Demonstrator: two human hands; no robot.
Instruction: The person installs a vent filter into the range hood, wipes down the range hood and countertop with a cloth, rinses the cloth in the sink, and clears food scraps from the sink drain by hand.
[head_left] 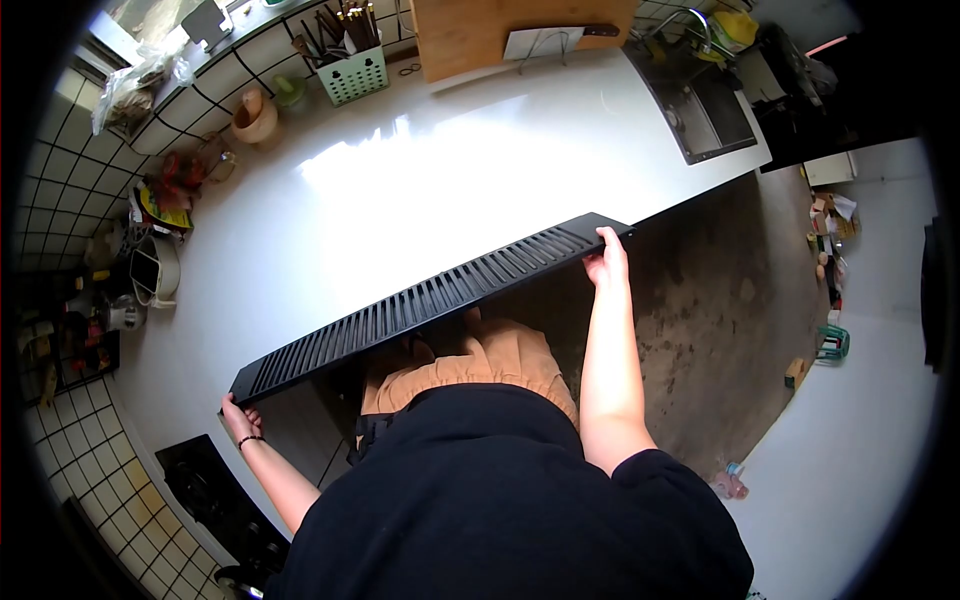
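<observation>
A long black slatted panel (420, 305) spans the front of the white countertop, slanting up from lower left to upper right. Angled slots run along most of its length, with plain ends. My left hand (241, 418), a dark bracelet at the wrist, is closed on its lower left end. At the other end my right hand (606, 258) grips the near edge, thumb on top and fingers mostly hidden underneath. The panel is close in front of my body, over the counter's front edge.
Behind lie a sink (700, 115), a wooden cutting board (500, 35), a green utensil holder (355, 78) and a wooden mortar (254, 120). A black stove (215, 490) is at lower left. Dark floor (710, 320) stretches right, with a green stool (832, 344) and a plastic bottle (732, 482).
</observation>
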